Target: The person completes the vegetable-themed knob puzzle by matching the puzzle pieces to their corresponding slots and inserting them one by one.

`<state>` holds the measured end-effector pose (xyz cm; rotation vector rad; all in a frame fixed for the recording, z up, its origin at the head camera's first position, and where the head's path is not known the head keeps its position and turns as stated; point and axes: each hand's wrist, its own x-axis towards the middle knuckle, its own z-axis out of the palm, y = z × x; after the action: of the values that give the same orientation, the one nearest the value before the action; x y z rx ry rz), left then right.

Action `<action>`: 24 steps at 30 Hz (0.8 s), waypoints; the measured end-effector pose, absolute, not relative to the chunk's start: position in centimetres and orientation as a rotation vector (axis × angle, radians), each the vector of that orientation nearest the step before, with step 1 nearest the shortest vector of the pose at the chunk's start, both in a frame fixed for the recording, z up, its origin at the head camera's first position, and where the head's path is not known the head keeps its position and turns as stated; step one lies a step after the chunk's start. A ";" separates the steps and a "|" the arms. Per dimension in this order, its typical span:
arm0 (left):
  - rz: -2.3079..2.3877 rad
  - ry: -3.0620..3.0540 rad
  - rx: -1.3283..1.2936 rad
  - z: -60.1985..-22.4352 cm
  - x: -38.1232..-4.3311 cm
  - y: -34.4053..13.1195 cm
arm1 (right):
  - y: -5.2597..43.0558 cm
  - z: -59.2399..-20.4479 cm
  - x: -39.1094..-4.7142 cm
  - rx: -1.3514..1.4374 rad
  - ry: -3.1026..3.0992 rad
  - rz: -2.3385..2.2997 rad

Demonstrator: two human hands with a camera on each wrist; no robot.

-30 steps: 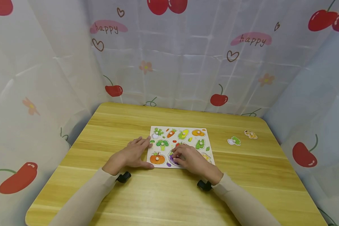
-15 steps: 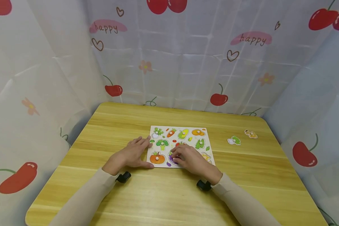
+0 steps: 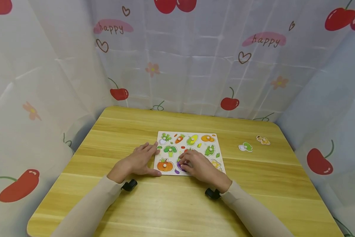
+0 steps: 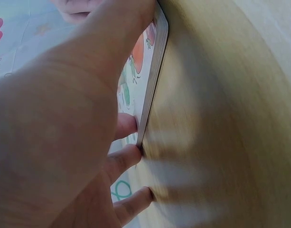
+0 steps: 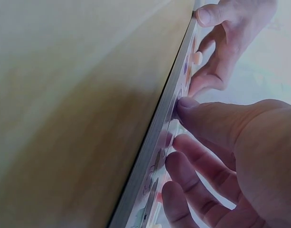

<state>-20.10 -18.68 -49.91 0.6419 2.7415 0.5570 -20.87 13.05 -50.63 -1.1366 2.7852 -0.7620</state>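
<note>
A white puzzle board (image 3: 187, 133) with vegetable pieces lies on the table. My left hand (image 3: 140, 161) rests at its left edge, thumb at the near corner; in the left wrist view some spread fingertips (image 4: 128, 154) touch the board's edge and the table. Over the near middle of the board, my right hand (image 3: 199, 167) curls its thumb and fingers on the purple eggplant puzzle piece (image 3: 181, 166), which they partly cover. The right wrist view shows the right thumb (image 5: 197, 114) low against the board; the knob between the fingers is hidden. A tomato piece (image 3: 185, 150) is partly covered.
Right of the board lie a green-and-white vegetable piece (image 3: 245, 146) and a yellowish-brown piece (image 3: 263, 140). Pumpkin (image 3: 165, 165), broccoli (image 3: 170, 151) and corn (image 3: 192, 140) pieces sit in the board. A printed curtain (image 3: 177, 82) encloses the wooden table (image 3: 159, 204).
Both hands and the board stay almost in place. The right wrist shifts very slightly to the left, while its fingers remain on the eggplant piece.
</note>
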 end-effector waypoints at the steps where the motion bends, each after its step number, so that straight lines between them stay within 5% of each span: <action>1: 0.556 2.742 0.641 -49.9 -20.1 -18.7 | 13.0 -50.6 -20.9 -1.134 2.786 -0.764; 24: 0.550 2.746 0.646 -49.8 -20.1 -18.5 | 13.3 -50.7 -20.8 -1.114 2.789 -0.764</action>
<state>-20.13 -18.53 -49.82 0.6463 2.7459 0.5498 -20.83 13.28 -50.70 -1.1140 2.7887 -0.7644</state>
